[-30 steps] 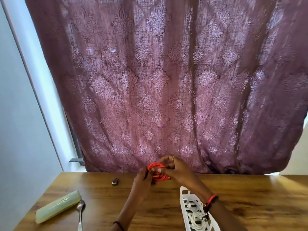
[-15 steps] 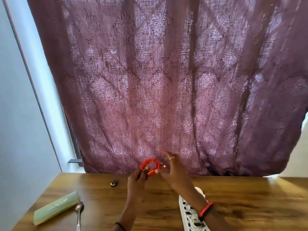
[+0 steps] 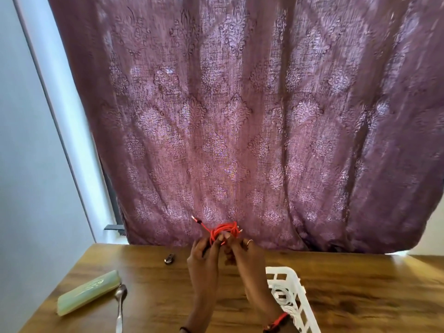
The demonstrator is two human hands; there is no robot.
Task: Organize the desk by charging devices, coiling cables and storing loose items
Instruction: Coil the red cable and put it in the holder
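Observation:
A coiled red cable point(image 3: 222, 230) is held up above the far part of the wooden desk point(image 3: 153, 280). My left hand point(image 3: 204, 259) and my right hand point(image 3: 242, 254) both pinch the bundle from below, fingertips close together. One plug end of the cable point(image 3: 195, 219) sticks out to the upper left. A second plug end pokes out on the right of the coil. A white plastic basket point(image 3: 294, 284) stands on the desk just right of my right forearm, with a white cable point(image 3: 282, 295) lying inside it.
A pale green case point(image 3: 89, 293) lies at the desk's left, with a metal spoon point(image 3: 119, 304) beside it. A small dark object point(image 3: 169, 258) sits left of my hands. A purple patterned curtain point(image 3: 240, 116) hangs behind the desk.
One plug end of the red cable now sticks out to the upper left of the coil. Both hands closed back together under the bundle after the right hand had opened briefly.

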